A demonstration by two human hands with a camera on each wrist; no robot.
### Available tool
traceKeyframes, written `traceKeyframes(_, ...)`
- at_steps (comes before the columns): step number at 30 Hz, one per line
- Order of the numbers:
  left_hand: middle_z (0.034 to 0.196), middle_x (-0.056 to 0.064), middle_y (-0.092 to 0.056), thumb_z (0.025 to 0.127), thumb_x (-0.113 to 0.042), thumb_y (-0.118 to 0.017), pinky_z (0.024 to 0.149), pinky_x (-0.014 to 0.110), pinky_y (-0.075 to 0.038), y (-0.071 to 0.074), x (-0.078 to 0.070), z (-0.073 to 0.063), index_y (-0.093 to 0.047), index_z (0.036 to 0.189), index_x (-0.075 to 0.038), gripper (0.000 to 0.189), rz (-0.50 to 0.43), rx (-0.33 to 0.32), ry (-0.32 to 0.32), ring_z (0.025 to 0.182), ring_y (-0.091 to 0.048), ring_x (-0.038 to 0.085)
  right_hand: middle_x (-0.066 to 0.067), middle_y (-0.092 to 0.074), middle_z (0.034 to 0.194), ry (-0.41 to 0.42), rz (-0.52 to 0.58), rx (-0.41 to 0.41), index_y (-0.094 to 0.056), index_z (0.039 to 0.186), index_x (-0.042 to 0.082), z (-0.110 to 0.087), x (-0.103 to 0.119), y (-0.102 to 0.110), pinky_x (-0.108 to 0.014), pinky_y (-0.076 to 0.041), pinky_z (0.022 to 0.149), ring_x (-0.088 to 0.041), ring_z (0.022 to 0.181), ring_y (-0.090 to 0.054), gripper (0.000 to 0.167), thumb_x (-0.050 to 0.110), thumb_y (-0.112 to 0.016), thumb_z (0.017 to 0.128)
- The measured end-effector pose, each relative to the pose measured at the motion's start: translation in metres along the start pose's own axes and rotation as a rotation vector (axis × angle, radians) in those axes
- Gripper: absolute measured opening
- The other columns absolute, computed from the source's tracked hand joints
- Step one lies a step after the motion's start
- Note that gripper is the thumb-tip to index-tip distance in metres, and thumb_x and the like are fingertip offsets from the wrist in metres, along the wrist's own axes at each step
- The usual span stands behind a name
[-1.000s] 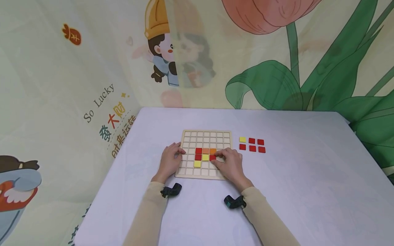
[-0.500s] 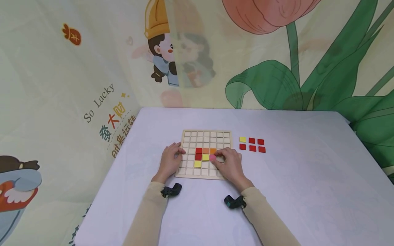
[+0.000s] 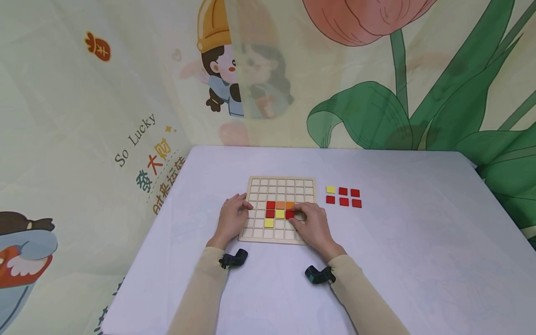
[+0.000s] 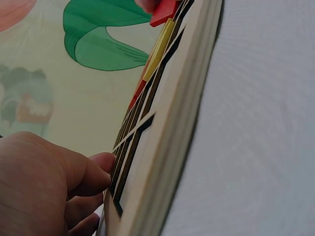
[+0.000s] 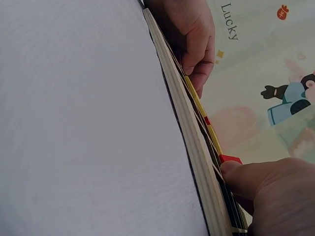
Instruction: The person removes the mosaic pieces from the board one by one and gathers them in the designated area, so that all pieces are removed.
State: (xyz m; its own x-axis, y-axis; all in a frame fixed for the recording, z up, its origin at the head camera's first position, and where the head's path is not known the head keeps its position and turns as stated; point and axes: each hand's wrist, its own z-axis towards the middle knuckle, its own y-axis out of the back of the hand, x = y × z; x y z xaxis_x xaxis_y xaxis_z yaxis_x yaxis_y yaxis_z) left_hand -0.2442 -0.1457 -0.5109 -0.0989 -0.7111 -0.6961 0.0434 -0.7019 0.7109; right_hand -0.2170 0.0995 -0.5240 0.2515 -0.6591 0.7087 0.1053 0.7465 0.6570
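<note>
A wooden grid board [image 3: 282, 235] lies on the table, with a small cluster of red, orange and yellow square tiles near its middle. My left hand [image 3: 231, 218] grips the board's left edge; the left wrist view shows thumb and fingers [image 4: 101, 169] at the frame. Between the thumb and fingers of my right hand [image 3: 313, 227] is a red tile [image 3: 289, 214], right of a yellow tile [image 3: 279, 214] and below an orange one [image 3: 289, 205]. From the right wrist, that red tile stands slightly proud of the board, tilted, with the thumb [image 5: 234, 173] against it.
Right of the board, one yellow tile [image 3: 330, 190] and several red tiles [image 3: 344, 202] lie in two rows on the white tabletop [image 3: 418, 242]. A printed cloth backdrop [image 3: 356, 65] hangs behind the table. Each wrist wears a black camera.
Both hands stay almost in place. The tile under the right fingers looked pink half a second ago and shows red now, as it did a second ago.
</note>
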Motion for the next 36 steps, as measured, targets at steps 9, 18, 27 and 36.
traceKeyframes(9, 0.145, 0.010, -0.050, 0.090, 0.000, -0.054, 0.122, 0.042, -0.011, 0.001, 0.000, 0.000, -0.068, 0.091, -0.010, 0.018, 0.000, -0.008, -0.020, 0.143, -0.033, 0.028, 0.003, -0.069, 0.094, 0.015, 0.047, -0.009, -0.071, 0.108, 0.014, 0.000, -0.002, 0.000, -0.037, -0.039, 0.088, -0.016, 0.089, -0.057, 0.027, 0.015, -0.079, 0.082)
traceKeyframes(18, 0.144, 0.010, -0.051, 0.089, 0.001, -0.054, 0.122, 0.043, -0.011, 0.001, 0.001, 0.001, -0.068, 0.090, -0.009, 0.017, -0.013, -0.010, -0.034, 0.143, -0.033, 0.029, 0.005, -0.067, 0.090, -0.047, 0.129, -0.008, -0.071, 0.109, 0.016, -0.002, 0.000, 0.003, -0.030, -0.043, 0.074, -0.016, 0.080, -0.052, 0.027, 0.014, -0.077, 0.084)
traceKeyframes(27, 0.145, 0.010, -0.051, 0.089, 0.001, -0.054, 0.122, 0.043, -0.012, 0.001, 0.002, 0.000, -0.068, 0.090, -0.009, 0.018, -0.022, -0.009, -0.033, 0.143, -0.033, 0.029, 0.003, -0.065, 0.097, -0.098, 0.152, -0.012, -0.068, 0.114, 0.017, -0.007, 0.001, 0.010, -0.031, -0.050, 0.077, -0.017, 0.089, -0.053, 0.029, 0.015, -0.075, 0.086)
traceKeyframes(36, 0.145, 0.011, -0.050, 0.089, 0.000, -0.054, 0.122, 0.043, -0.011, 0.000, 0.001, 0.000, -0.068, 0.091, -0.010, 0.017, -0.015, -0.008, -0.026, 0.143, -0.033, 0.029, -0.004, -0.064, 0.103, -0.215, 0.153, -0.049, -0.063, 0.118, 0.014, -0.007, -0.015, 0.036, -0.040, -0.051, 0.092, -0.025, 0.102, -0.054, 0.030, 0.012, -0.070, 0.089)
